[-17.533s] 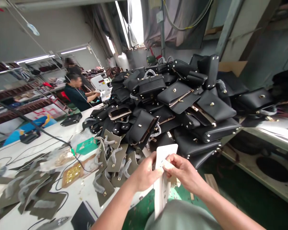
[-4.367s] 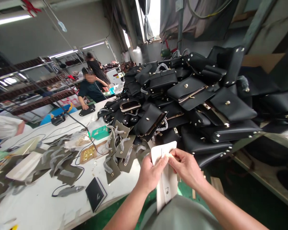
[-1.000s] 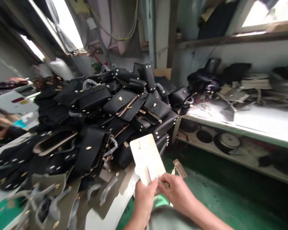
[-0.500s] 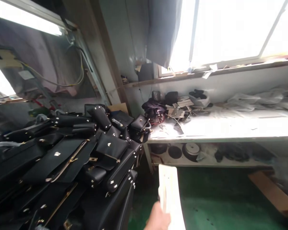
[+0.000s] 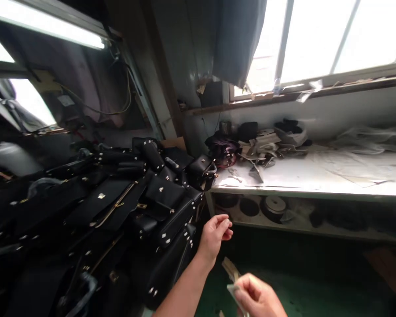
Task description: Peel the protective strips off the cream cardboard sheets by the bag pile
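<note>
A thin pale strip (image 5: 233, 291) is held in the right hand (image 5: 255, 297), low in the view and above the dark green floor (image 5: 293, 273); it is pinched between thumb and curled fingers, and its lower end is hidden by the hand. The left hand (image 5: 216, 233) is raised farther forward, just beside the pile of black bags (image 5: 165, 193). Its fingers are loosely bent, with the thumb brought close to the forefinger; whether anything small is gripped there cannot be told. Beyond the right hand, a tan piece (image 5: 230, 266) is seen.

Metal fittings are carried by the bags, and some handles are wrapped in clear plastic; any brand marks on them are too small to be read. A pale label (image 5: 66, 100) is hung by the curtain at the upper left, its writing too blurred to be made out. On the white table (image 5: 293, 178), scraps (image 5: 260, 143) are heaped and plastic sheeting (image 5: 366, 137) is spread, while a pale roll (image 5: 274, 204) is kept on the shelf below.
</note>
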A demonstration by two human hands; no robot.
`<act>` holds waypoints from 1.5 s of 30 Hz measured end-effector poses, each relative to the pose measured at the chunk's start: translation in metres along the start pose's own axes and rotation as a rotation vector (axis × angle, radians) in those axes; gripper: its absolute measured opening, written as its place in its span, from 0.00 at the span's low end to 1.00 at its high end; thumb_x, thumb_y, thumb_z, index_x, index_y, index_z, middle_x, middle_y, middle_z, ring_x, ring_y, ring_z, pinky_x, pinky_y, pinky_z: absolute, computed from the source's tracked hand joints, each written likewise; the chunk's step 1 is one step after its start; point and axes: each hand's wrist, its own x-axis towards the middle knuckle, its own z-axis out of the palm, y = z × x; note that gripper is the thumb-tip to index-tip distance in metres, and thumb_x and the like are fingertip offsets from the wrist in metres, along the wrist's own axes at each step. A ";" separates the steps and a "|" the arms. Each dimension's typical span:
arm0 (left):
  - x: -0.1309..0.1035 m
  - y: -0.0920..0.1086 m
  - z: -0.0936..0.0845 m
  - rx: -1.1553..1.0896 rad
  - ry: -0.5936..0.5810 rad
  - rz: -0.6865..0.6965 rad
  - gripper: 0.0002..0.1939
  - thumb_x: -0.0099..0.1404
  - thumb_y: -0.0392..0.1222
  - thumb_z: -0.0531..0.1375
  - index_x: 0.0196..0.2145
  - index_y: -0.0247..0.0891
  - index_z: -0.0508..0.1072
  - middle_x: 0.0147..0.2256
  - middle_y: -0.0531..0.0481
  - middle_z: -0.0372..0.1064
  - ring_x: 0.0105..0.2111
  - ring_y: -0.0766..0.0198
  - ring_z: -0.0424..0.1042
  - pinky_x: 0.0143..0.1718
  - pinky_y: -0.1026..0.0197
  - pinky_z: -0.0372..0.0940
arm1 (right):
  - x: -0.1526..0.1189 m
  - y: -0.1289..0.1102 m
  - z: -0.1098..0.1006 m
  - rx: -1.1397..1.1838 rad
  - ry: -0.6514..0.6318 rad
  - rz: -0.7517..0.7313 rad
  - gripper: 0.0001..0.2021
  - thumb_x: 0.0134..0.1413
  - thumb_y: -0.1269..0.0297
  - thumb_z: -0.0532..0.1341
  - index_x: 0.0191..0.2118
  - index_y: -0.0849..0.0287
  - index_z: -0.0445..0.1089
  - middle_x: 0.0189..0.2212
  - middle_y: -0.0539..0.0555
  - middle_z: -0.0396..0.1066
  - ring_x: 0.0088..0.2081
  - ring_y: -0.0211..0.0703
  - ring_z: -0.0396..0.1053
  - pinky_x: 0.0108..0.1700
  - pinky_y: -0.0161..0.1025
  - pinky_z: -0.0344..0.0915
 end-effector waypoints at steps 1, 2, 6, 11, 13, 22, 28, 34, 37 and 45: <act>-0.021 -0.013 -0.020 -0.010 0.030 -0.031 0.24 0.62 0.55 0.67 0.48 0.33 0.76 0.39 0.43 0.76 0.33 0.62 0.75 0.36 0.59 0.70 | 0.004 -0.004 0.005 0.058 0.024 0.008 0.23 0.52 0.40 0.66 0.26 0.55 0.66 0.20 0.47 0.67 0.24 0.39 0.64 0.30 0.39 0.63; -0.042 -0.023 -0.038 -0.023 0.056 -0.052 0.24 0.62 0.56 0.67 0.48 0.33 0.76 0.40 0.43 0.76 0.33 0.62 0.75 0.37 0.59 0.70 | 0.010 -0.009 0.011 0.068 0.030 -0.002 0.23 0.54 0.40 0.66 0.26 0.56 0.66 0.21 0.47 0.67 0.24 0.38 0.62 0.29 0.37 0.60; -0.117 -0.040 -0.088 -0.102 0.108 -0.056 0.25 0.65 0.57 0.65 0.48 0.34 0.78 0.38 0.43 0.78 0.37 0.60 0.76 0.40 0.59 0.69 | 0.034 -0.031 0.051 0.050 -0.145 -0.040 0.22 0.55 0.43 0.67 0.28 0.57 0.68 0.22 0.48 0.69 0.25 0.37 0.61 0.28 0.36 0.56; -0.187 -0.043 -0.114 -0.059 0.403 0.045 0.17 0.61 0.52 0.70 0.42 0.37 0.81 0.37 0.45 0.79 0.37 0.58 0.75 0.41 0.59 0.68 | 0.035 -0.031 0.120 -0.030 -0.401 0.012 0.22 0.56 0.41 0.66 0.30 0.57 0.68 0.22 0.48 0.68 0.25 0.40 0.65 0.28 0.37 0.60; -0.210 -0.045 -0.125 0.041 0.575 0.067 0.14 0.63 0.51 0.68 0.39 0.38 0.83 0.35 0.46 0.78 0.36 0.59 0.74 0.39 0.59 0.67 | 0.030 -0.025 0.144 -0.137 -0.465 0.003 0.23 0.55 0.40 0.66 0.41 0.57 0.72 0.25 0.48 0.71 0.27 0.42 0.67 0.29 0.38 0.61; -0.288 -0.070 -0.191 0.039 0.888 0.105 0.16 0.63 0.53 0.66 0.34 0.36 0.83 0.29 0.47 0.75 0.29 0.62 0.68 0.30 0.60 0.61 | 0.017 0.000 0.240 -0.416 -0.706 -0.165 0.24 0.50 0.40 0.69 0.47 0.50 0.78 0.58 0.54 0.72 0.56 0.56 0.70 0.52 0.40 0.68; -0.327 -0.102 -0.248 0.168 0.875 0.073 0.14 0.65 0.51 0.65 0.40 0.39 0.81 0.37 0.45 0.79 0.35 0.58 0.76 0.37 0.59 0.69 | -0.003 0.007 0.278 -0.452 -0.772 0.034 0.22 0.53 0.37 0.65 0.39 0.52 0.76 0.36 0.52 0.77 0.41 0.52 0.72 0.44 0.40 0.67; -0.355 -0.165 -0.357 0.869 1.008 -0.261 0.23 0.62 0.37 0.65 0.55 0.38 0.73 0.62 0.38 0.64 0.64 0.44 0.59 0.67 0.44 0.55 | -0.017 0.005 0.290 -0.387 -0.759 0.117 0.23 0.56 0.36 0.62 0.29 0.53 0.69 0.28 0.51 0.73 0.32 0.47 0.67 0.37 0.40 0.63; -0.350 -0.186 -0.394 0.900 0.883 -0.325 0.26 0.62 0.33 0.62 0.59 0.38 0.70 0.62 0.38 0.65 0.63 0.44 0.60 0.66 0.43 0.54 | -0.029 -0.003 0.293 -0.413 -0.763 0.124 0.24 0.62 0.37 0.58 0.28 0.54 0.66 0.22 0.49 0.66 0.28 0.42 0.59 0.34 0.39 0.57; -0.341 -0.174 -0.411 0.747 0.785 -0.321 0.13 0.69 0.37 0.54 0.47 0.38 0.75 0.50 0.37 0.74 0.55 0.46 0.69 0.61 0.44 0.59 | -0.032 -0.003 0.295 -0.379 -0.715 0.153 0.24 0.62 0.36 0.57 0.32 0.54 0.65 0.21 0.44 0.57 0.25 0.38 0.52 0.30 0.38 0.49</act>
